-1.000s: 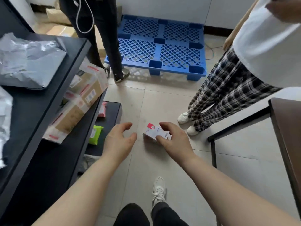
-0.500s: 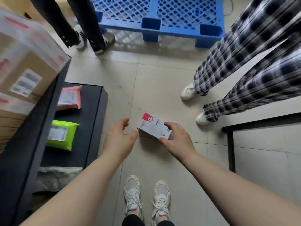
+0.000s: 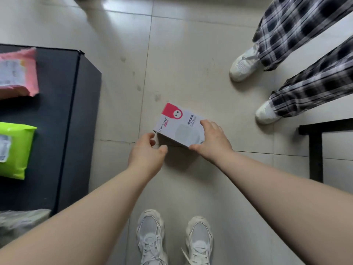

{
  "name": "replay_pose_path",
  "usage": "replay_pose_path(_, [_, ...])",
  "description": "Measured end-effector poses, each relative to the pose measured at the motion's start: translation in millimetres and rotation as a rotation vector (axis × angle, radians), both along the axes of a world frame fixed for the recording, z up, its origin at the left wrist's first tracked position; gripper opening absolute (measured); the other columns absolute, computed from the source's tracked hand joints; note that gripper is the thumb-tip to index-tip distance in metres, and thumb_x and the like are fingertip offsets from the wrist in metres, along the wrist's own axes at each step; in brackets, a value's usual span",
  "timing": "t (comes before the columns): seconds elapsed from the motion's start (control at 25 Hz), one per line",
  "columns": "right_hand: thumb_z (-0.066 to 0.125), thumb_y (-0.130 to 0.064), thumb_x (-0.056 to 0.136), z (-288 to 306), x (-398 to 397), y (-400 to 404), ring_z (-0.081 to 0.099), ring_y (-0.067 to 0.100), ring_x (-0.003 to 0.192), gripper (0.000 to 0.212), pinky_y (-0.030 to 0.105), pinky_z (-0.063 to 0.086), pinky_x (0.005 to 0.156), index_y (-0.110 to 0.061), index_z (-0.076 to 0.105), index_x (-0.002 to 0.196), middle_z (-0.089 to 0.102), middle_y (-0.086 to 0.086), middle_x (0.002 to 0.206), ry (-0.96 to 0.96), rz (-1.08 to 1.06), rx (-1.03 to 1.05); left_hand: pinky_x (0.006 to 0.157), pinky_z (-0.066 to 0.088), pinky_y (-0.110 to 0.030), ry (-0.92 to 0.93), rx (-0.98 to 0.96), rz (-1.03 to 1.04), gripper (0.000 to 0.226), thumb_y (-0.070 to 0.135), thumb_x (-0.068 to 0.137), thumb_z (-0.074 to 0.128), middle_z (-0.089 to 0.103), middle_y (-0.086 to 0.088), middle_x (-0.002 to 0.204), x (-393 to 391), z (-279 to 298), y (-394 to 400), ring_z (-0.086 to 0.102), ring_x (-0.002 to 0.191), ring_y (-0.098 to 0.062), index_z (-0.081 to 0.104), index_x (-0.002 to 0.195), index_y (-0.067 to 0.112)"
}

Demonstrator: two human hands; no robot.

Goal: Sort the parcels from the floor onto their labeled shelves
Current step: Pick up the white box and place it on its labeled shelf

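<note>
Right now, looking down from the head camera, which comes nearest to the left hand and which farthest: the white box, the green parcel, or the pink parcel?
From the left hand:
1. White box, just ahead, at its fingertips.
2. Green parcel, left, on the black shelf.
3. Pink parcel, farther up the same shelf.

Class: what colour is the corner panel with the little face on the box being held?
Red-pink, on the white box; the head view shows it.

Pale tiled floor (image 3: 191, 54), low black shelf (image 3: 57, 111) left, black frame (image 3: 315, 150) right.
</note>
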State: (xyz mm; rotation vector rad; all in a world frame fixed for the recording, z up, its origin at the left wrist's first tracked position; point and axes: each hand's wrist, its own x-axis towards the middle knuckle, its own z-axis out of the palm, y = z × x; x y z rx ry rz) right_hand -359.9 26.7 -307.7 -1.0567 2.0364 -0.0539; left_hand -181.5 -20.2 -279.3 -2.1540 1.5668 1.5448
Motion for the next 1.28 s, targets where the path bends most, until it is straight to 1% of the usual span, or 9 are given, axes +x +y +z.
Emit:
replay_pose_path(0.2, [0.079,-0.034,0.076,-67.5,-16.5,-16.0,0.021,0.026,0.149,0.088,0.037,0.020,0.121,-0.011,0.031,0.147,0.029,0.009,0.160,0.065,-0.001,0.049,0.093,0.047,-0.033,0.040,0.107,0.045,0.054,0.027,0.092,0.060,0.057,0.001,0.129,-24.9,-72.9,7.7,0.057,0.117,-0.022,0.045,0.144,0.019])
replay_pose_path(0.36, [0.072,-0.036,0.079,-95.4,-17.9,-18.9,0.033,0.031,0.134,0.068,0.039,0.034,0.108,-0.016,0.043,0.137,0.046,0.008,0.140,0.157,-0.018,0.073,0.070,0.045,-0.027,0.177,0.255,0.187,0.048,0.026,0.088,0.062,0.064,0.004,0.120,-41.2,-115.7,11.7,0.062,0.101,-0.018,0.052,0.134,0.017])
replay_pose_path(0.48, [0.065,-0.025,0.080,-103.3,-8.5,-9.2,0.042,0.032,0.126,0.042,0.038,0.043,0.100,-0.017,0.060,0.121,0.055,0.011,0.125,0.052,-0.130,0.068,0.063,0.042,-0.023,0.285,0.305,0.327,0.050,0.015,0.087,0.065,0.067,0.007,0.112,-42.9,-127.4,18.0,0.062,0.092,-0.010,0.047,0.134,0.020])
replay_pose_path(0.56, [0.061,-0.015,0.079,-102.9,-0.9,1.7,0.057,0.030,0.114,0.033,0.040,0.051,0.093,-0.020,0.068,0.111,0.067,0.008,0.115,-0.085,-0.298,0.015,0.067,0.048,-0.025,0.336,0.301,0.368,0.059,0.011,0.084,0.070,0.066,0.007,0.117,-38.5,-130.5,23.9,0.065,0.095,-0.011,0.042,0.134,0.023])
replay_pose_path(0.72, [0.056,-0.009,0.084,-89.9,19.3,20.5,0.069,0.022,0.102,0.036,0.039,0.055,0.093,-0.026,0.073,0.110,0.077,0.000,0.108,-0.302,-0.513,-0.067,0.083,0.054,-0.033,0.310,0.246,0.356,0.104,0.036,0.047,0.084,0.054,0.002,0.138,-24.1,-120.2,30.5,0.063,0.115,-0.019,0.033,0.138,0.033])
replay_pose_path(0.88, [0.052,-0.015,0.085,-65.8,41.6,30.9,0.072,0.017,0.102,0.036,0.041,0.057,0.094,-0.025,0.076,0.109,0.078,-0.005,0.107,-0.439,-0.702,-0.112,0.107,0.043,-0.046,0.132,0.128,0.254,0.138,0.045,0.045,0.085,0.023,0.006,0.157,-15.6,-86.0,29.4,0.036,0.140,-0.023,0.003,0.156,0.038])
replay_pose_path(1.04, [0.043,0.005,0.086,-6.6,57.0,30.3,0.067,0.012,0.104,0.048,0.015,0.051,0.086,-0.016,0.075,0.114,0.076,-0.002,0.112,-0.533,-0.794,-0.147,0.118,0.020,-0.045,-0.072,-0.013,0.109,0.148,0.041,0.059,0.092,0.003,-0.001,0.165,-11.3,-31.3,26.8,0.012,0.148,-0.029,-0.018,0.157,0.024])
replay_pose_path(1.16, [0.038,0.014,0.078,46.1,61.3,28.1,0.063,0.012,0.111,0.057,0.016,0.046,0.092,-0.015,0.075,0.112,0.073,-0.001,0.110,-0.552,-0.782,-0.182,0.116,0.018,-0.046,-0.133,-0.085,0.064,0.155,0.045,0.053,0.093,-0.003,-0.004,0.166,-8.4,17.1,25.9,0.010,0.147,-0.031,-0.020,0.156,0.021])
replay_pose_path(1.28, [0.039,0.016,0.076,91.9,63.7,28.4,0.061,0.009,0.106,0.058,0.001,0.043,0.080,-0.016,0.075,0.108,0.071,-0.004,0.103,-0.578,-0.745,-0.212,0.115,0.018,-0.046,-0.172,-0.124,0.044,0.160,0.049,0.048,0.093,-0.005,-0.006,0.166,-6.5,58.3,25.8,0.011,0.146,-0.032,-0.020,0.156,0.018])
